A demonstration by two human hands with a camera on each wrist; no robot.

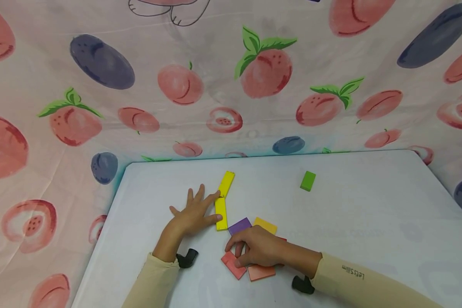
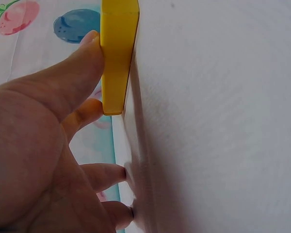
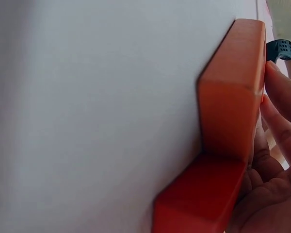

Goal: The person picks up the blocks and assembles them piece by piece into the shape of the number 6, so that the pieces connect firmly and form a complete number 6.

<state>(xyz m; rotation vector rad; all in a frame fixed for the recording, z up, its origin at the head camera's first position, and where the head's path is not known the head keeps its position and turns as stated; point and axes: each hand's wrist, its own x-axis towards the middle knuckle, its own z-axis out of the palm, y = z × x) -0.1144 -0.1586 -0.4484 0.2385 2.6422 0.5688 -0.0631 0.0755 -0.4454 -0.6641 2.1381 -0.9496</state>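
Observation:
Two yellow blocks, the upper one (image 1: 226, 183) and the lower one (image 1: 221, 214), lie end to end at a slight angle. With fingers spread, my left hand (image 1: 190, 218) touches them from the left: the index finger near their joint, the thumb on the lower block. To the right, several flat blocks form a rough ring: purple (image 1: 239, 226), amber (image 1: 265, 224), red (image 3: 199, 194), orange (image 1: 262, 273) and coral (image 1: 232, 266). My right hand (image 1: 259, 246) covers the ring's middle and pinches the coral block between thumb and curled fingers. The red block is mostly hidden in the head view.
A green block (image 1: 308, 181) lies apart toward the back right of the white table (image 1: 369, 222). Behind the table hangs a fruit-print cloth (image 1: 215, 51). Black wrist cameras, left (image 1: 187, 259) and right (image 1: 303, 285), sit at the sleeve cuffs.

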